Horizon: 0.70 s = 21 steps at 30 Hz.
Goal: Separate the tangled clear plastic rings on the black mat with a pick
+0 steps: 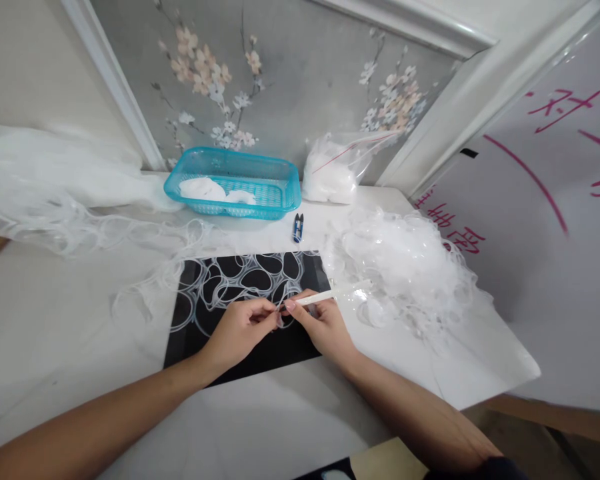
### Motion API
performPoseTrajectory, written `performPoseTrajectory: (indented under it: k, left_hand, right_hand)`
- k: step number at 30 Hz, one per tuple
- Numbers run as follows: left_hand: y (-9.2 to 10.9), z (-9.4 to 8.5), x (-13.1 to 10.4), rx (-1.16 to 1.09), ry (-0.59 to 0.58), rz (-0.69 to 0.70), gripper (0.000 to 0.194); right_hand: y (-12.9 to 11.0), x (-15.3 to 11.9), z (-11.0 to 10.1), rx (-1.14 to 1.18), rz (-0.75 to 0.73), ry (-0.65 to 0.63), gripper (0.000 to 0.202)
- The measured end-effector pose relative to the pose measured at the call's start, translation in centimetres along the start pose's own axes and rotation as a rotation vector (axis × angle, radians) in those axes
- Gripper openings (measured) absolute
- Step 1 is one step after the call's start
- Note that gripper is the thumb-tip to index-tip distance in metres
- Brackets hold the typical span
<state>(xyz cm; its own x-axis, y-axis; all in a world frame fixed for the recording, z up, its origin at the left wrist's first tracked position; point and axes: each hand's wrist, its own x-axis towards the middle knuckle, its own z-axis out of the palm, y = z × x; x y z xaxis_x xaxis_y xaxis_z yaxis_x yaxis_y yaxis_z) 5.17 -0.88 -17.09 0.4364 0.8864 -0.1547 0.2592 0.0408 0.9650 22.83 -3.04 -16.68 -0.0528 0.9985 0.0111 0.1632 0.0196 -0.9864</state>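
Observation:
Clear, ring-shaped strips (257, 279) lie in a tangle over a black mat (280, 353). My left hand (243, 330) pinches the edge of the strips between thumb and fingers, above the mat's middle. Close beside it, my right hand (323, 323) is closed round a thin white stick (330, 293), which points to the right. The right fingertips meet the strips at the left fingertips. What exactly lies between the fingertips is too small to make out.
Behind the mat are small blue snips (298, 228), a turquoise basket (280, 207) with white pieces, and a plastic bag (330, 177) of white material. A clear heap (405, 260) lies right; more translucent strips (65, 227) spread left. A whiteboard (530, 287) stands at the right.

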Motion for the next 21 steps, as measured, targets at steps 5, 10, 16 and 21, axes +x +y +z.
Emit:
performPoseTrajectory:
  k: [5, 10, 16, 21]
  left_hand:
    - [-0.08, 0.04, -0.01, 0.002, -0.007, -0.001, 0.025]
    - [-0.07, 0.07, 0.07, 0.016, -0.009, 0.005, 0.024]
    - [-0.1, -0.02, 0.09, 0.032, -0.014, 0.007, 0.023]
    - [-0.08, -0.03, 0.18, 0.036, -0.023, 0.018, 0.024]
  right_hand:
    - [0.25, 0.12, 0.01, 0.007, -0.006, -0.002, 0.027]
    - [0.47, 0.15, 0.05, 0.034, 0.016, -0.007, 0.026]
    - [0.6, 0.23, 0.04, 0.059, 0.031, -0.016, 0.027]
    - [0.58, 0.32, 0.0, 0.06, 0.03, -0.028, 0.027]
